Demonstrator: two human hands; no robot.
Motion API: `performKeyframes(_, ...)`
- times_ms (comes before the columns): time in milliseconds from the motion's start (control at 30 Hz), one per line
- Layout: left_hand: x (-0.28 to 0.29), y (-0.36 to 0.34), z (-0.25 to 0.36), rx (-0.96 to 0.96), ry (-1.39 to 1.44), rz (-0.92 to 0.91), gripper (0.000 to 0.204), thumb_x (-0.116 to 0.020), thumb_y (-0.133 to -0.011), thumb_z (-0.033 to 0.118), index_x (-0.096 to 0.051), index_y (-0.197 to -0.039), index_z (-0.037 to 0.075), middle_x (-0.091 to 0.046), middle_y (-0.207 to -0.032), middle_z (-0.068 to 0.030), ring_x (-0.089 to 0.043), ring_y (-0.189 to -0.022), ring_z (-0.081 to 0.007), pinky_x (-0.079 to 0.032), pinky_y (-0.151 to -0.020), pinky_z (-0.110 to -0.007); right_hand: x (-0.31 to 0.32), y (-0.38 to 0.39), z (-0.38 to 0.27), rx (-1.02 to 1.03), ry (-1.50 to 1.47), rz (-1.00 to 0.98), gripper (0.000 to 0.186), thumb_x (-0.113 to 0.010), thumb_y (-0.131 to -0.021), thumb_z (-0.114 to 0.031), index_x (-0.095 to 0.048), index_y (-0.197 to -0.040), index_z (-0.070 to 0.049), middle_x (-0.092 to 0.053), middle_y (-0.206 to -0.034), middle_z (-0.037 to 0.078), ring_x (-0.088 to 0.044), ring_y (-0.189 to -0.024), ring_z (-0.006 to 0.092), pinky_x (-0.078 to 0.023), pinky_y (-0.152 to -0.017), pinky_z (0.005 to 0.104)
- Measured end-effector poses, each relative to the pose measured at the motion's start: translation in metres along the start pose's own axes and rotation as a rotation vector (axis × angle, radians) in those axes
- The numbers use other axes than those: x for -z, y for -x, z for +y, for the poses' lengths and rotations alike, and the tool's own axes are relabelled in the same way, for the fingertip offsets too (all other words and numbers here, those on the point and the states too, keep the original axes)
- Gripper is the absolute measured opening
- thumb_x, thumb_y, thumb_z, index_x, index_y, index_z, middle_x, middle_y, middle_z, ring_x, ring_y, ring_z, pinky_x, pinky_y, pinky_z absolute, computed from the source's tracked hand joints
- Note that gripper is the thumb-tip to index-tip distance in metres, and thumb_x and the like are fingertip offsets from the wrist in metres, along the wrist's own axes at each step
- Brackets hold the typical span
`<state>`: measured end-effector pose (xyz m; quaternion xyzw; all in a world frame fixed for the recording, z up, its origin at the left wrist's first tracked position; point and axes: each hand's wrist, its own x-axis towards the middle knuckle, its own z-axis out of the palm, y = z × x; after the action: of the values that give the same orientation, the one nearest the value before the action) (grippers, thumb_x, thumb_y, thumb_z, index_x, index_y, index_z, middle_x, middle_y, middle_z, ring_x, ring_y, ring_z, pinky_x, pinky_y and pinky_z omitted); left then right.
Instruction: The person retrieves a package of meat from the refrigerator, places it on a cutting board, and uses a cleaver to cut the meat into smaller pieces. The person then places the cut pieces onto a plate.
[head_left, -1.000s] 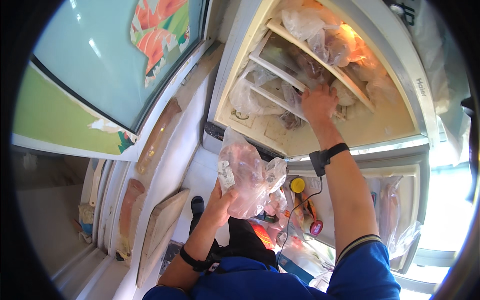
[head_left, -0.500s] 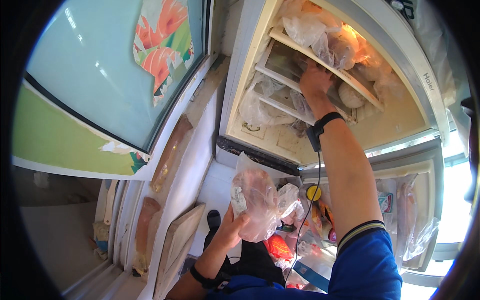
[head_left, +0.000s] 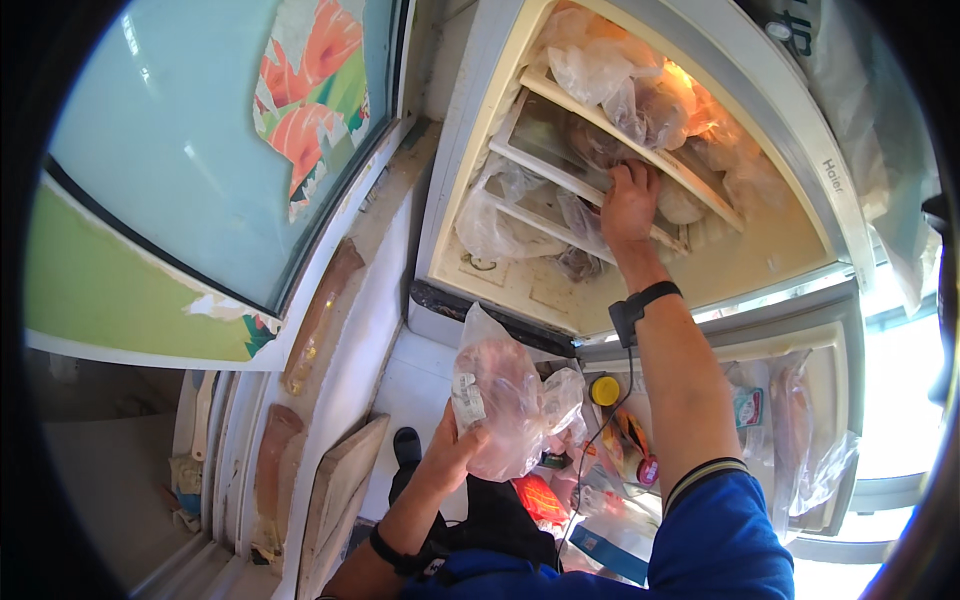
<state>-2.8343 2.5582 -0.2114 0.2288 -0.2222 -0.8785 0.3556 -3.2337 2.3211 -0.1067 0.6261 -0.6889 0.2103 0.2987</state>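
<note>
My left hand (head_left: 452, 455) is closed around the side of a clear plastic bag (head_left: 497, 410) with pinkish contents and a pale label. It holds the bag up in front of the open refrigerator (head_left: 470, 215). Inside the refrigerator, between two shelves, my right hand (head_left: 632, 200) has its fingers bent at the near side of a dark-looking clear plastic bag (head_left: 595, 140). The fingers seem closed on that bag's edge, though their tips are partly hidden. Just above the right hand runs the front edge of the upper shelf (head_left: 690, 176).
More plastic bags (head_left: 590, 75) crowd the top shelf under an orange light. The open refrigerator door (head_left: 845, 400) holds packages to the right. A yellow lid (head_left: 604, 390) and a red package (head_left: 540, 500) lie below. A cable (head_left: 600, 430) hangs from my right wrist. A glass-topped cabinet (head_left: 180, 180) stands left.
My right hand has drawn back from deeper between the shelves, and the dark-looking bag now shows beside its fingers. My left hand still holds its bag. The whole view has shifted slightly.
</note>
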Motion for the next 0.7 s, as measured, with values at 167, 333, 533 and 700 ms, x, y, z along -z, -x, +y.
performKeyframes(167,-0.011,0.003,0.007,0.023,0.069,-0.009,0.084,-0.078,-0.098,0.024,-0.031,-0.165,0.005,-0.056,-0.147,-0.0068,-0.056,-0.134,-0.0177,-0.048,-0.113,-0.039,0.062,0.057,-0.064,0.027,-0.091,-0.036,0.053,-0.064,-0.085,0.006,-0.057,-0.137,0.005,-0.058,-0.142,0.028,-0.05,-0.136,0.0494,-0.043,-0.118,0.0574)
performKeyframes(333,-0.031,0.008,0.025,0.007,0.112,-0.035,0.083,-0.078,-0.098,0.025,-0.033,-0.164,0.005,-0.057,-0.149,-0.0087,-0.058,-0.135,-0.0207,-0.049,-0.114,-0.04,0.209,0.238,-0.113,-0.236,-0.436,-0.526,0.047,-0.065,-0.084,0.003,-0.061,-0.131,0.003,-0.064,-0.124,0.028,-0.06,-0.116,0.0497,-0.051,-0.103,0.0552)
performKeyframes(533,-0.047,0.012,0.037,-0.031,0.099,-0.056,0.078,-0.077,-0.1,0.025,-0.036,-0.163,0.004,-0.057,-0.153,-0.0114,-0.057,-0.139,-0.0236,-0.048,-0.117,-0.042,0.391,0.427,-0.07,-0.641,-0.43,-1.262,0.032,-0.071,-0.097,-0.025,-0.072,-0.118,0.0,-0.077,-0.111,0.026,-0.075,-0.107,0.0426,-0.06,-0.093,0.0498)
performKeyframes(700,-0.059,0.032,0.022,-0.037,0.072,-0.014,0.08,-0.077,-0.1,0.025,-0.035,-0.164,0.004,-0.055,-0.155,-0.0115,-0.056,-0.141,-0.0249,-0.046,-0.119,-0.043,0.485,0.473,0.025,-0.893,-0.138,-1.118,0.019,-0.068,-0.1,-0.022,-0.072,-0.11,-0.006,-0.078,-0.091,0.02,-0.078,-0.084,0.0392,-0.063,-0.076,0.0495)
